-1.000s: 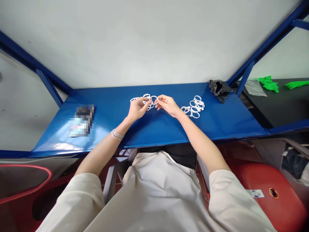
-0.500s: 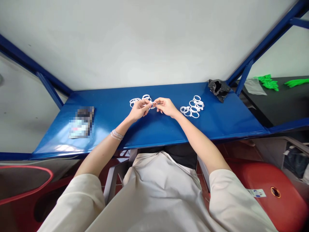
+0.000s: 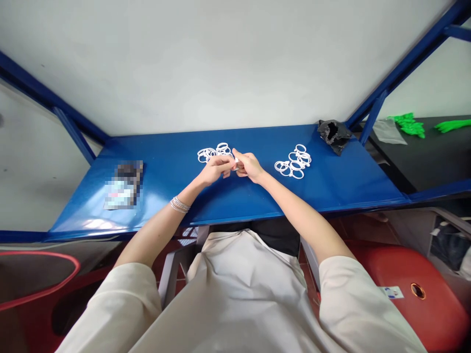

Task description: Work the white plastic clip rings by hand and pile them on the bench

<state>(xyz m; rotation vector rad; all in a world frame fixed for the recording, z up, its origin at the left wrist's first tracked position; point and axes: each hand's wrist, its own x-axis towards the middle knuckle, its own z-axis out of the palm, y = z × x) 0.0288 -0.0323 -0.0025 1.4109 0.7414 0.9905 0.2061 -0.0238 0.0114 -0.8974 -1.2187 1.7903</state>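
- Well, the left hand [image 3: 220, 166] and the right hand [image 3: 249, 165] are drawn in narrow above the bench [image 3: 253, 201], their fingers meeting on a small white piece [image 3: 236, 161]. Fingers cover most of it, so I cannot tell whether it is a whole ring.
- To my eye the slip is the likeliest trouble: so little shows between the fingers that one hand pressing harder than the other could make the piece spring out and skitter across the bench.
- If it is as slim as the loose rings lying about, force put on it askew could bend or crack it, and with the fingers in the way the fault might go unnoticed.
- The left pile of white rings [image 3: 211, 153] lies just beyond the left hand; I cannot tell whether they touch. A knuckle pushed forward could shove those rings apart.
- The right pile of white rings [image 3: 303, 159] sits clear of the right hand, out past the forearm. Its rings overlap, so pulling one carelessly could drag its neighbours along.
- From here both piles look much alike; a ring dropped into the wrong one would be hard to pick out again.
- Slim bracelets [image 3: 179, 204] circle the left wrist, and a low sweep of that arm over the rings could snag a loop.
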